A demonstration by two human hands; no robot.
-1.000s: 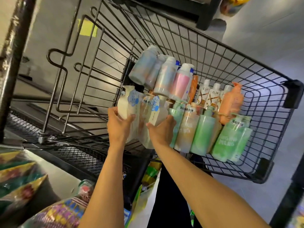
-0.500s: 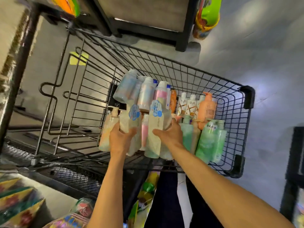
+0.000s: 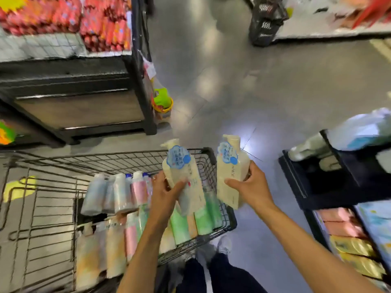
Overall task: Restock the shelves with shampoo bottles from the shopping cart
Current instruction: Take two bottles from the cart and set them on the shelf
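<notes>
My left hand [image 3: 164, 194] grips a cream shampoo bottle with a blue label [image 3: 179, 168], held upright above the cart's right end. A second cream bottle of the same kind [image 3: 229, 172] is gripped by my right hand [image 3: 250, 187], just past the cart's right rim over the floor. The black wire shopping cart [image 3: 118, 159] lies below and to the left. In it lie several bottles: pale blue and pink ones [image 3: 118, 193] in the far row, green ones [image 3: 179, 225] and cream ones [image 3: 101, 250] nearer me.
A dark shelf unit [image 3: 317, 180] stands at the right, with pale bottles [image 3: 309, 148] on top and coloured packs [image 3: 347, 231] lower down. Another dark shelf [image 3: 84, 85] with red packets stands at the far left. A black basket [image 3: 266, 22] sits on the grey floor ahead.
Both hands have lifted a cream bottle each out of the cart and moved up and to the right. The view has swung up from the cart toward the aisle.
</notes>
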